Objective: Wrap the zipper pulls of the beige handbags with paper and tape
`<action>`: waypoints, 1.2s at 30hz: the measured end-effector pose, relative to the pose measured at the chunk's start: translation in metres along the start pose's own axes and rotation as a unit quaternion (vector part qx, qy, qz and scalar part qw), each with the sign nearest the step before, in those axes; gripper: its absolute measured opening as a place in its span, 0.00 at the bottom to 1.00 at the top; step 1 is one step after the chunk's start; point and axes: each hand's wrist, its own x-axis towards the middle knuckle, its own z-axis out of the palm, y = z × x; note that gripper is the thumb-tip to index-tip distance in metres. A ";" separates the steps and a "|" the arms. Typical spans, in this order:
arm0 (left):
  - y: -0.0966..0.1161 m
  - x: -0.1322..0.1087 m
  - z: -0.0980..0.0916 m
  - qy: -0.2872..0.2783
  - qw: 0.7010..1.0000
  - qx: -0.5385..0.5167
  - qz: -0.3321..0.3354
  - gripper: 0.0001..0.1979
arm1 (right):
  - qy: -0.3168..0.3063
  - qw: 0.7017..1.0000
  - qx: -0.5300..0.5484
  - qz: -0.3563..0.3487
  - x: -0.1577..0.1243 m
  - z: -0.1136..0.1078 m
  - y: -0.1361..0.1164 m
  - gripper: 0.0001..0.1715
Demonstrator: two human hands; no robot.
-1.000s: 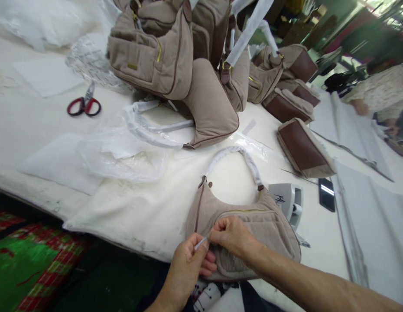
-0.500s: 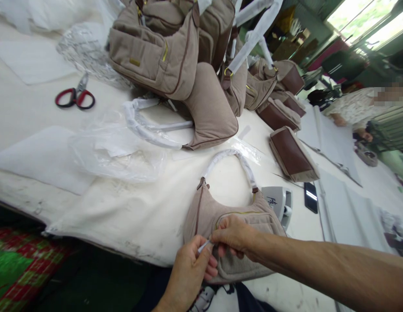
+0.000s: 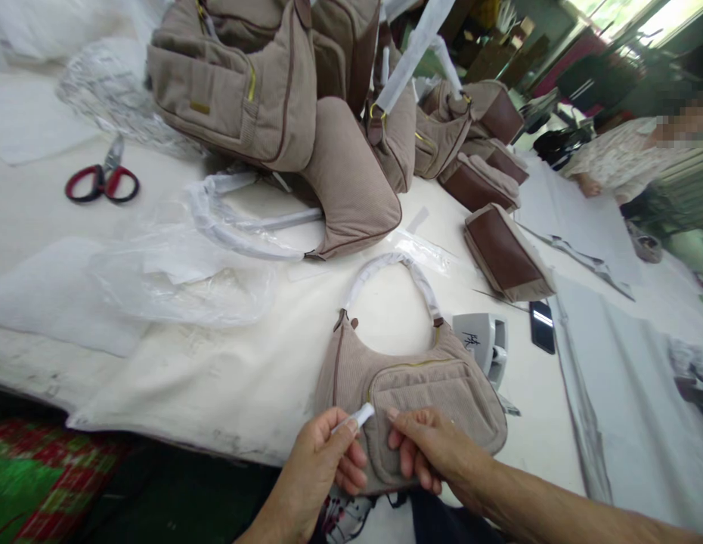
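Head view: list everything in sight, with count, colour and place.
bag: one, beige corduroy, table's near edge
strip: one, white, over bag's near left part
other bags: several, beige and brown, piled at far side
scissors: one pair, red handles, far left
plastic: clear sheets, left of bag
device: one, grey, right of bag
phone: one, black, right of device
table: one, white cover
person: one, pale patterned top, far right
left hand: pinches strip
right hand: rests on bag
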 end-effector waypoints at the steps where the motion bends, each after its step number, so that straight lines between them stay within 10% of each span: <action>1: 0.000 0.000 0.000 -0.001 1.000 -0.006 -0.002 0.15 | -0.002 0.999 0.031 -0.007 0.000 -0.001 0.003 0.27; 9: 0.002 0.003 0.000 0.010 1.000 -0.009 -0.011 0.15 | -0.083 0.961 0.263 -0.031 -0.008 0.008 0.000 0.22; 19: 0.004 0.003 0.003 0.016 1.000 -0.021 -0.012 0.15 | -0.174 0.934 0.311 0.006 0.000 0.010 0.002 0.17; 36: -0.008 0.004 -0.002 -0.004 0.991 0.111 0.078 0.18 | -0.006 0.997 0.069 -0.025 0.013 0.029 -0.008 0.17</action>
